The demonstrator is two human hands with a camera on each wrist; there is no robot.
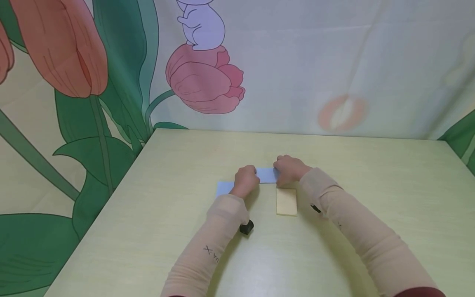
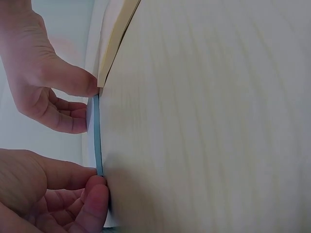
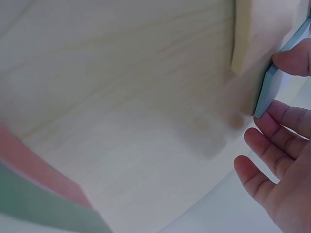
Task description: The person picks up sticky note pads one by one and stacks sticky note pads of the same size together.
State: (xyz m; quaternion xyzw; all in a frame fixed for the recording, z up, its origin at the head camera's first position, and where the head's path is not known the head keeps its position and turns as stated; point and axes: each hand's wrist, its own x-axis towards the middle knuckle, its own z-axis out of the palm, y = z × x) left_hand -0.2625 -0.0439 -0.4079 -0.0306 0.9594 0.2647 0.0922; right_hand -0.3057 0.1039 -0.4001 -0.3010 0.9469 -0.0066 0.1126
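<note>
A flat light blue rectangular piece point(image 1: 266, 175) lies on the table between my two hands, long side running left to right. My left hand point(image 1: 246, 180) pinches its left end, and my right hand point(image 1: 291, 169) grips its right end. In the left wrist view, the blue piece's teal front edge point(image 2: 97, 136) shows between the thumbs. The right wrist view shows the right thumb point(image 3: 294, 58) against its front edge, with fingertips at its end. Another light blue piece point(image 1: 224, 188) sits left of the left hand, partly hidden by it. A pale yellow rectangular piece point(image 1: 286, 202) lies just below the right hand.
The pale wooden table point(image 1: 148, 239) ends at the back against a printed tulip cloth point(image 1: 289, 74). Black wrist camera point(image 1: 246, 227) shows under the left sleeve point(image 1: 211, 243). A pink and green area point(image 3: 48, 179) fills the lower left corner of the right wrist view.
</note>
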